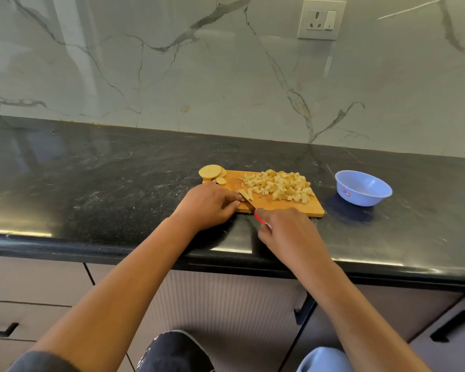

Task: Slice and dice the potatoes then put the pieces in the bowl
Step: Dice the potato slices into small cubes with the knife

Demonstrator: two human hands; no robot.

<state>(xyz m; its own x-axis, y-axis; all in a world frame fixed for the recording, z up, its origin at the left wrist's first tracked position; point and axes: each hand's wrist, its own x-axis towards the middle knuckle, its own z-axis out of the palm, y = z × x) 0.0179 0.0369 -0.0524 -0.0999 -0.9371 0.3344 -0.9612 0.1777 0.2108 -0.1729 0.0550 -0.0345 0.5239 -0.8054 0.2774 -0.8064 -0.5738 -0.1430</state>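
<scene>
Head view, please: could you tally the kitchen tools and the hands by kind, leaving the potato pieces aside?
Rectangular wooden cutting board: 1
Round blue plastic bowl: 1
Red-handled knife: 1
Hands: 2 (left hand holding a potato strip, right hand gripping the knife)
Total: 5

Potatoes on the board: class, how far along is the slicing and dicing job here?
Done: a big pile of diced potato lies on the cutting board. In hand: the left hand steadies a few strips while the right hand grips the red-handled knife across them. Left: the round slices at the board's far-left corner are uncut, and the blue bowl looks empty, so no pieces have been moved.
</scene>
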